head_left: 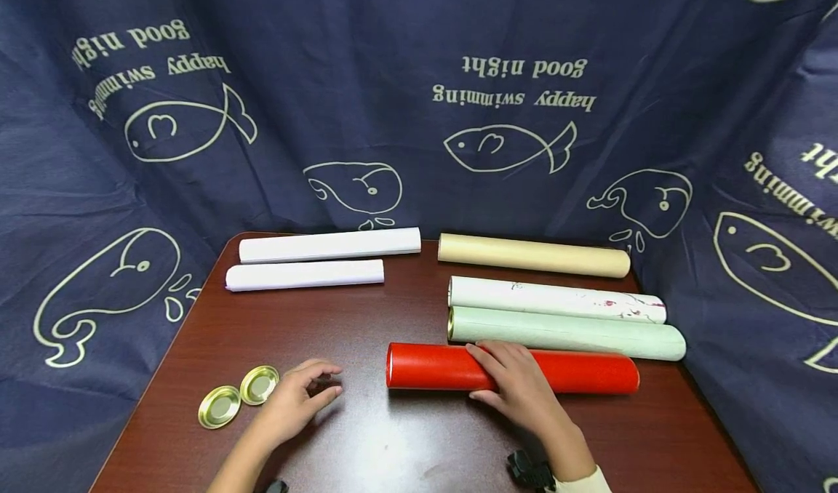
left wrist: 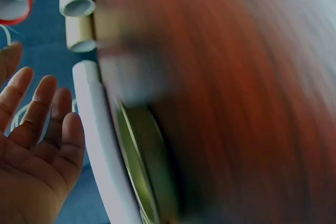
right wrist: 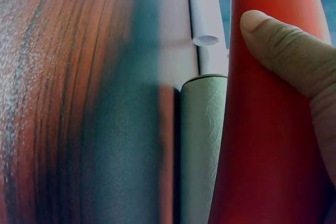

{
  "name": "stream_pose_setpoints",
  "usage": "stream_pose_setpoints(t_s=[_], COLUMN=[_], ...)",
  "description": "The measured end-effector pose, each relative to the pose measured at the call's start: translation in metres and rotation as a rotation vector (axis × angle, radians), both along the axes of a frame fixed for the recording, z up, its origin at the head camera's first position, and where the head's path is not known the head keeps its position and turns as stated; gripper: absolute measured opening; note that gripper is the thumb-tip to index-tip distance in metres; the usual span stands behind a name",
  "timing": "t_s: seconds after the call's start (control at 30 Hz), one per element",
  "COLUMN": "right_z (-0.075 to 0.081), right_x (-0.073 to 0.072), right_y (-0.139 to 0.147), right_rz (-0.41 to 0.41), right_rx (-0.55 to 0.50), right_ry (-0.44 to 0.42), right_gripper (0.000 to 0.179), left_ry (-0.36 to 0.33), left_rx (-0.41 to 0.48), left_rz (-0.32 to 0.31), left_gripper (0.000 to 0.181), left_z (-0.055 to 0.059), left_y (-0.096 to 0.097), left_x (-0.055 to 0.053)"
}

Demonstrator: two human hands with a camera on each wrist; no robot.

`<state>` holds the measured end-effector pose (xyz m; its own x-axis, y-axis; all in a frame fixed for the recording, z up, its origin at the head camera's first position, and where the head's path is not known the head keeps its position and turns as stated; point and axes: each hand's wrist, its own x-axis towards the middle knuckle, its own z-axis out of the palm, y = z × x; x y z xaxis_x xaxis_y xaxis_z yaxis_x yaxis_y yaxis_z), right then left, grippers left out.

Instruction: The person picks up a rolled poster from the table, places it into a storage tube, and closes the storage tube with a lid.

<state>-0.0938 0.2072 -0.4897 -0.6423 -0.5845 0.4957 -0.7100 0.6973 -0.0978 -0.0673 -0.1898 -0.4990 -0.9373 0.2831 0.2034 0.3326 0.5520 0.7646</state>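
My right hand grips a red cardboard tube from above, fingers over its far side and thumb along the near side. In the right wrist view the thumb presses against the red surface. The tube's left end is uncapped, and in the left wrist view its pale inside shows. To the left, my left hand is held over the table with fingers loosely bent and nothing in them. Just beside it are two round gold metal lids, one lid close to the wrist and another lid farther left.
Behind the red tube lie a pale green tube, a white flower-patterned tube and a beige tube. Two white paper rolls, a longer roll and a shorter roll, lie at the back left. A dark blue curtain surrounds the table.
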Motion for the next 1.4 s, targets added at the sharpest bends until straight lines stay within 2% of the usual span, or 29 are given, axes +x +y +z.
stream_pose_setpoints(t_s=[0.23, 0.4, 0.5, 0.6, 0.87, 1.07, 1.23, 1.4], right_z=[0.001, 0.001, 0.001, 0.001, 0.001, 0.002, 0.002, 0.0], right_x=[-0.001, -0.001, 0.0, 0.0, 0.0, 0.0, 0.0, 0.001], right_y=[0.0, 0.0, 0.0, 0.0, -0.001, -0.001, -0.001, -0.001], right_rz=[-0.004, -0.004, -0.007, -0.011, -0.011, -0.015, -0.015, -0.007], right_rx=[-0.002, -0.005, -0.002, 0.001, -0.005, 0.002, 0.001, 0.001], right_ry=[0.003, -0.001, -0.004, -0.004, -0.008, -0.007, -0.004, -0.001], right_gripper=[0.077, 0.076, 0.076, 0.076, 0.078, 0.077, 0.077, 0.077], left_ry=[0.121, 0.197, 0.22, 0.204, 0.128, 0.091, 0.101, 0.088], left_rx=[-0.239, -0.403, -0.471, -0.514, -0.541, -0.544, -0.477, -0.418], left_rz=[0.011, -0.053, -0.079, -0.086, -0.091, -0.091, -0.113, -0.106], left_gripper=[0.034, 0.039, 0.045, 0.05, 0.053, 0.046, 0.041, 0.044], left_z=[0.001, -0.001, -0.004, -0.004, 0.003, 0.009, 0.011, 0.011], left_y=[-0.019, -0.029, -0.032, -0.034, -0.035, -0.035, -0.029, -0.018], left_x=[0.002, 0.005, 0.007, 0.009, 0.014, 0.018, 0.015, 0.009])
